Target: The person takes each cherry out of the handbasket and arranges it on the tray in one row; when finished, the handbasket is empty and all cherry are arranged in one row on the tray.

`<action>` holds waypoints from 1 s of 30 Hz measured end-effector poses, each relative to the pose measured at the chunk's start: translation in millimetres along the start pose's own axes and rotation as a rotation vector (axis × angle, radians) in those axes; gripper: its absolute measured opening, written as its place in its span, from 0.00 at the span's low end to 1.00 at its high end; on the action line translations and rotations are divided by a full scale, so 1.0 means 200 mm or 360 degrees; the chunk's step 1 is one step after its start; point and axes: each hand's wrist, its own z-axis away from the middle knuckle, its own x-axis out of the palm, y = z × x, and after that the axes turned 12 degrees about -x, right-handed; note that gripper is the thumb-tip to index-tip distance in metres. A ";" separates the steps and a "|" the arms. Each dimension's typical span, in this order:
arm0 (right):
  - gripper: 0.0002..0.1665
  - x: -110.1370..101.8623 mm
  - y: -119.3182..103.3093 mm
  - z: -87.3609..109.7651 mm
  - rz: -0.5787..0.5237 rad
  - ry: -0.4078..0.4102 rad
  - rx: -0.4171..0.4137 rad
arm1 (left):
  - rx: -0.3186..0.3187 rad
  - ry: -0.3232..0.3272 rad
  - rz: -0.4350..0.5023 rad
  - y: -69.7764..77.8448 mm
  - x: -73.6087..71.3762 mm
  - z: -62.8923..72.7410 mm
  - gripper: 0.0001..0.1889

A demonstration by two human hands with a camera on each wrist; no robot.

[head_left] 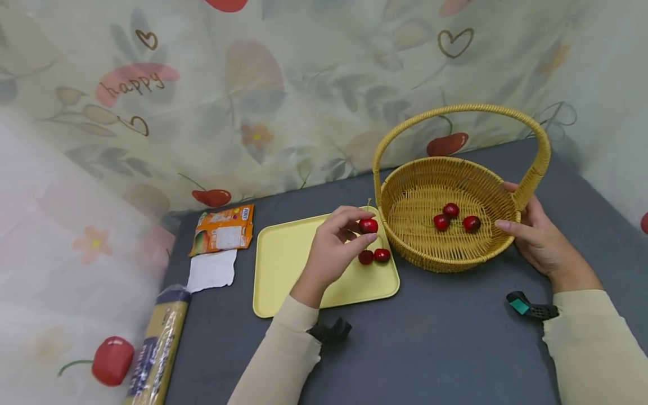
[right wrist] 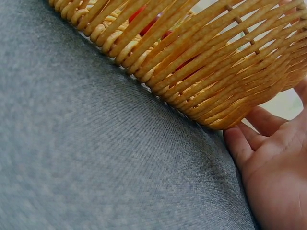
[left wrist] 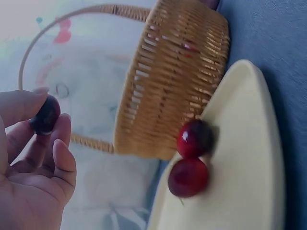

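Observation:
My left hand (head_left: 331, 244) pinches a dark red cherry (head_left: 368, 226) between thumb and fingers, raised over the right end of a pale yellow tray (head_left: 288, 264). Two more cherries (left wrist: 189, 177) lie side by side on the tray, close to the basket. With its thumb over the rim and fingers along the outside, my right hand (head_left: 544, 242) grips the right side of a round wicker basket (head_left: 440, 262) near the foot of its tall handle. Three cherries (head_left: 450, 211) sit together on the basket's woven floor. In the right wrist view, the fingertips meet the basket's lower wall.
Left of the tray lie an orange packet (head_left: 223, 229) and a white paper piece (head_left: 212, 271). A long plastic-wrapped roll (head_left: 159, 349) stretches along the left table edge. A printed curtain (head_left: 304, 84) hangs behind the dark grey table (head_left: 430, 337).

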 end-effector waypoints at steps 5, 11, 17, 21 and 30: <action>0.46 -0.01 0.00 0.00 0.0004 0.0002 0.0001 | -0.0090 0.0083 0.0010 -0.08 -0.05 0.05 0.18; 0.45 -0.01 0.00 0.00 -0.0003 0.0006 -0.0011 | -0.0214 0.0143 -0.0039 -0.18 -0.09 0.11 0.18; 0.45 -0.01 0.00 0.00 -0.0019 0.0003 0.0007 | -0.0349 0.0164 -0.0053 -0.26 -0.12 0.15 0.17; 0.45 0.00 0.00 0.00 -0.0027 0.0004 -0.0006 | -0.0444 0.0157 -0.0095 -0.30 -0.12 0.16 0.16; 0.45 -0.01 0.00 0.00 -0.0012 -0.0003 -0.0017 | -0.0511 0.0146 -0.0286 -0.35 -0.12 0.17 0.14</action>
